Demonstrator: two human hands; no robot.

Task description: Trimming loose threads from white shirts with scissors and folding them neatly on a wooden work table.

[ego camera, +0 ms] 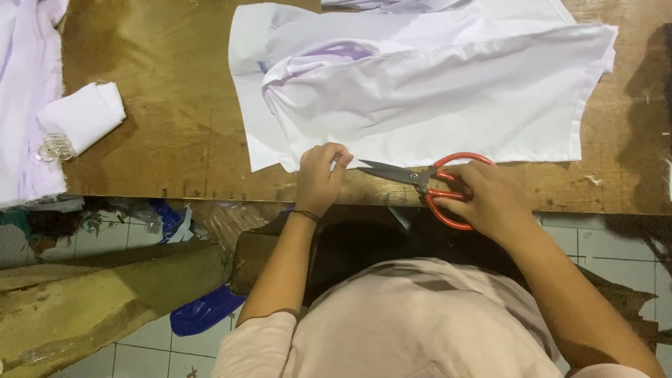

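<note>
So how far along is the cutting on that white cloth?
It looks barely begun. The white cloth lies spread on the wooden table, its near edge showing no cut I can make out. The left hand pinches that edge, and the right hand holds the red-handled scissors, blades pointing at the pinched spot. Any cutting itself appears still to be done.
</note>
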